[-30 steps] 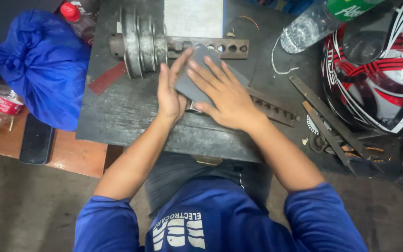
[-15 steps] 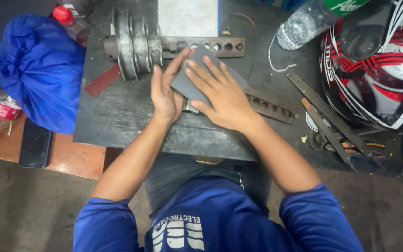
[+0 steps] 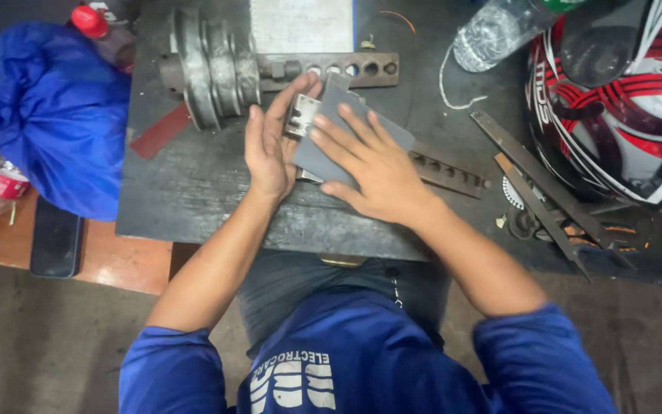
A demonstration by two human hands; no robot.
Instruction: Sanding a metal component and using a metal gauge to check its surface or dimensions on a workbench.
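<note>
On the dark metal work plate [image 3: 185,192], my left hand [image 3: 270,142] stands on edge and steadies a small shiny metal piece [image 3: 301,115]. A grey abrasive sheet [image 3: 331,123] covers most of that piece. My right hand [image 3: 373,161] lies flat on the sheet with fingers spread, pressing it down. Whatever lies under the sheet is mostly hidden.
A stepped metal pulley [image 3: 212,65] on a perforated bar [image 3: 346,69] lies behind the hands. Another perforated strip [image 3: 450,172] sits to the right, then flat metal bars [image 3: 545,192], a plastic bottle [image 3: 499,31] and a red-white helmet [image 3: 622,100]. A blue bag [image 3: 47,115] and a phone [image 3: 55,238] lie left.
My right hand has slid the sheet slightly toward me over the metal piece. The left hand keeps its place beside it.
</note>
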